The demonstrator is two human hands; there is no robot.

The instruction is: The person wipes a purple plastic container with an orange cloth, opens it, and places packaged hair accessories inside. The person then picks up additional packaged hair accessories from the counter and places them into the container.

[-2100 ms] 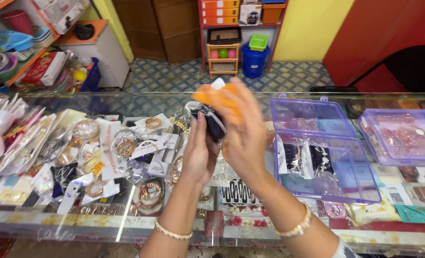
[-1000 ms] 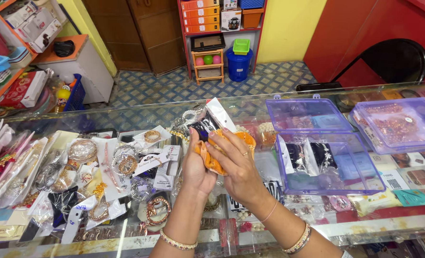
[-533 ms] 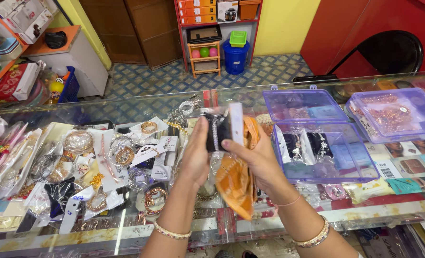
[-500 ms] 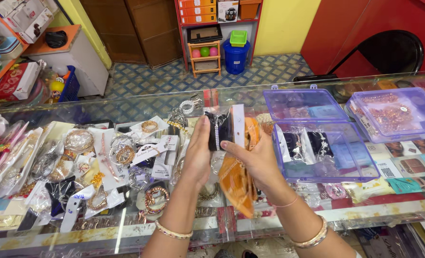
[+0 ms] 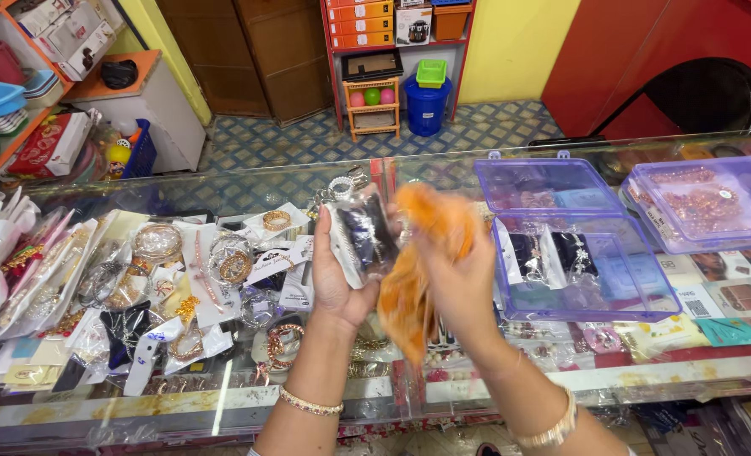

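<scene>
My left hand (image 5: 335, 283) holds up a clear plastic packet (image 5: 360, 232) with dark jewellery inside, above the glass counter (image 5: 249, 397). My right hand (image 5: 460, 279) grips an orange cloth (image 5: 418, 253) that is blurred with motion and hangs down beside the packet, touching its right edge. Both wrists wear bangles.
Many packets of bangles and jewellery (image 5: 139, 287) cover the counter's left half. An open purple plastic box (image 5: 578, 253) with packets stands right of my hands, and a second purple box (image 5: 701, 203) lies farther right. Shelves, a blue bin (image 5: 430, 105) and a black chair (image 5: 705, 93) stand beyond the counter.
The orange cloth has moved from below the packet up to its right side. The packet now faces flat toward me in my left hand. The view shifted slightly.
</scene>
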